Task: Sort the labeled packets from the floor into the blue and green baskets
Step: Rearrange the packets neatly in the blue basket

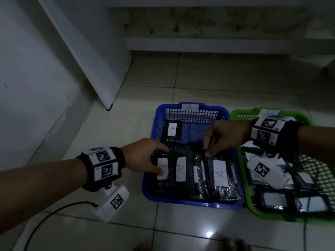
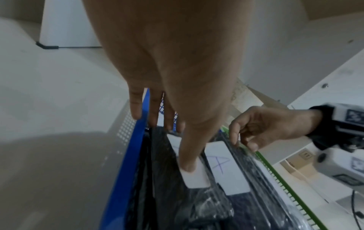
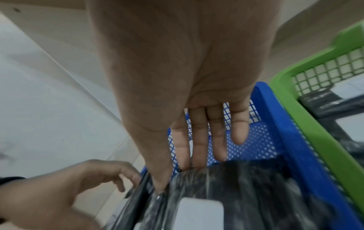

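On the tiled floor [image 1: 181, 73], blue basket [image 1: 181, 201] stocked with A-labelled packets, green basket [image 1: 239, 113] just beside it on the right. Left hand [image 1: 143, 156] pinching the leftmost packet [image 1: 165, 183], thumb on its label. Right hand [image 1: 224, 134] pinching the far edge of the wide-labelled packet [image 1: 220, 178].

Left hand [image 1: 145, 157] grips the leftmost packet [image 1: 165, 183] in the blue basket [image 1: 181, 201], thumb on its white A label. Right hand [image 1: 223, 137] comes in from the right, fingertips pinching the top edge of the wide-label packet [image 1: 220, 173] in the same row. Black packets stand side by side in the near half. One lone packet [image 1: 173, 132] sits far left. Green basket [image 1: 268, 217] touches the blue one's right side and holds more packets. Both are on the tiled floor [image 1: 181, 230]. Dim light.
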